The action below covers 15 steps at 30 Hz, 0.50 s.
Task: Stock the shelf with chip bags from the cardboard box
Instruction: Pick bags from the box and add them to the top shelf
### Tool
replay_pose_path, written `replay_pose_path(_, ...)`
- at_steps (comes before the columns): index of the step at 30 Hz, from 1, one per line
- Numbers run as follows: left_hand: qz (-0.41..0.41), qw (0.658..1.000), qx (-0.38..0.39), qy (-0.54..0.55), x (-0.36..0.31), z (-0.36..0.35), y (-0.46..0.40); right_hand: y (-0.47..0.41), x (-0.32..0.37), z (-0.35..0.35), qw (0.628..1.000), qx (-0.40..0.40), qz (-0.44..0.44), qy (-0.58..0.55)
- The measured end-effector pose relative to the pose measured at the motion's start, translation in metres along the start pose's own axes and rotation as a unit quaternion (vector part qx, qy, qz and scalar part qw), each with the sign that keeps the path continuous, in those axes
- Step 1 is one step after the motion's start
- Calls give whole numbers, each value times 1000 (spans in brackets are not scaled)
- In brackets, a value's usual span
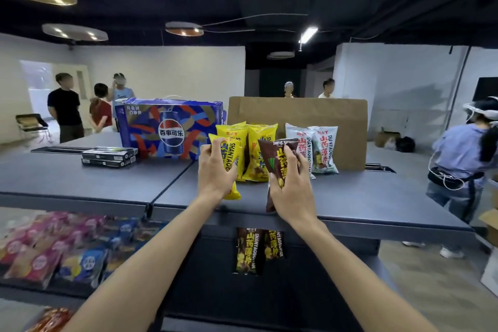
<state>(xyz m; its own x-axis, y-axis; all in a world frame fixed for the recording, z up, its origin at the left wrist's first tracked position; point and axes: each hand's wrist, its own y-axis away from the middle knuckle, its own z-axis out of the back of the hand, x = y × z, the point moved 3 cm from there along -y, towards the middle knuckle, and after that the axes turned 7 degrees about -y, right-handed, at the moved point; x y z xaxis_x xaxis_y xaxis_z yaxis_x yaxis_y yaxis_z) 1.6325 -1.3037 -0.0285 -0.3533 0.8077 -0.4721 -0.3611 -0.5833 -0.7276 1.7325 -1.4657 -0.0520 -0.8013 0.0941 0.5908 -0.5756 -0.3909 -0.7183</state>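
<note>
Left hand (215, 170): fingers curled round a yellow chip bag (229, 159), held upright. Right hand (291, 186): gripping a brown chip bag (277, 159) at mid-body. Both over the bench (80, 178) near its front edge. I judge them light, crinkly, slippery, crushable; hold mid-body, gently. Behind: standing yellow bags (258, 148), white bags (323, 148), cardboard box (296, 113).

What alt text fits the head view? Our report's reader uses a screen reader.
Over a dark shelf top, the left hand grips a yellow chip bag and the right hand grips a brown chip bag. Behind stand more yellow bags, white bags, and a blue Pepsi carton.
</note>
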Motion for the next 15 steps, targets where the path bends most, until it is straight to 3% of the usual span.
replay_pose_path(9, -5, 1000, 10, -28, 12, -44, -47, -23, -20, -18, 999, -9, -25, 28)
replay_pose_path(15, -9, 992, 18, -121, 25, -73, -37, -20, -31, -27, 999, -16, -27, 34)
